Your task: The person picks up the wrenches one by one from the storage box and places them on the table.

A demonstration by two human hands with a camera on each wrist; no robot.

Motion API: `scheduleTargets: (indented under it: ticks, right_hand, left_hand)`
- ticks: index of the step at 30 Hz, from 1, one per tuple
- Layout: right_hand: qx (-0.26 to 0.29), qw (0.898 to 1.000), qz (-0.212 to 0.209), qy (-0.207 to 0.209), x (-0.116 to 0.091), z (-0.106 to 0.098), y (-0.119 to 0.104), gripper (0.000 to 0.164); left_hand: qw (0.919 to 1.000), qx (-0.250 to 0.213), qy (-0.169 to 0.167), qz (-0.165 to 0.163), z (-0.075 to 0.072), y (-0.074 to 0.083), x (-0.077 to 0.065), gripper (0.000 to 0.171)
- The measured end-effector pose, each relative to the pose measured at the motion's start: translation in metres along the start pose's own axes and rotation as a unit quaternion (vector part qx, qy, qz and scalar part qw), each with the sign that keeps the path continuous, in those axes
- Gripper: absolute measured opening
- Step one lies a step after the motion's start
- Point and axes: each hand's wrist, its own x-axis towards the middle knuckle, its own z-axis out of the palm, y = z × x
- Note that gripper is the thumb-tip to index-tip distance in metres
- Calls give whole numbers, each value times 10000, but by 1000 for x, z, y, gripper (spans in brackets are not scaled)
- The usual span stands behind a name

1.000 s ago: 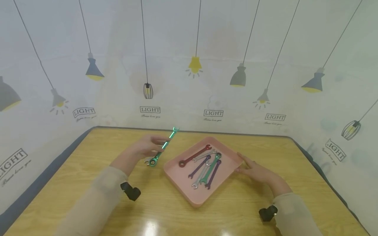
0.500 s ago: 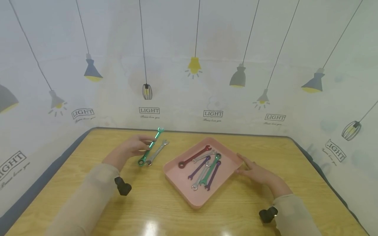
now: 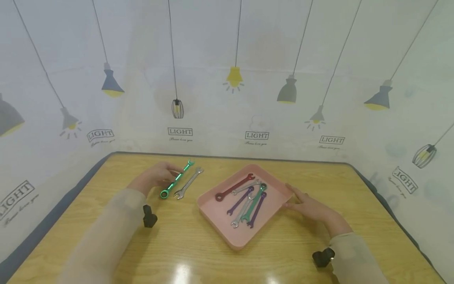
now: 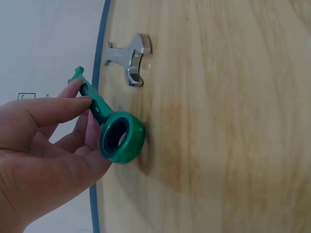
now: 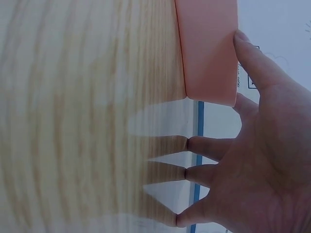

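In my left hand (image 3: 161,175) I hold a green ratcheting combination wrench (image 3: 177,179), pinched between thumb and fingers. Its ring end (image 4: 133,141) points toward the wrist camera, and it hovers low over the table. Just right of it lies a silver combination wrench (image 3: 188,183) on the wood. My right hand (image 3: 308,205) rests at the right corner of a pink tray (image 3: 213,209). Its thumb (image 5: 252,56) touches the tray's side, and the other fingers spread straight with tips on the table. Inside the tray are a red wrench (image 3: 234,187), a green wrench (image 3: 253,205) and several purple and silver ones.
The wooden table (image 3: 198,252) carries the tray near its middle. Behind it stands a pale wall covering (image 3: 213,86) printed with hanging lamps. Sleeves with black wrist cameras (image 3: 149,217) reach in from both sides.
My left hand has moved left with the green wrench and lowered it beside the silver wrench, which has come fully into view. The right hand and the tray have stayed in place.
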Motion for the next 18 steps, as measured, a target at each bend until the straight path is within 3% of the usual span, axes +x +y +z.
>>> scheduleTargets:
  ticks: [6,18]
  right_hand:
    - [-86,10000,15,9,-2,-3,-1,82]
    - [-41,10000,-45,13,-1,-2,-1,82]
  left_hand:
    - [9991,409,-19,-76,1,1,12,54]
    - [9973,670,271,-91,3,3,16,50]
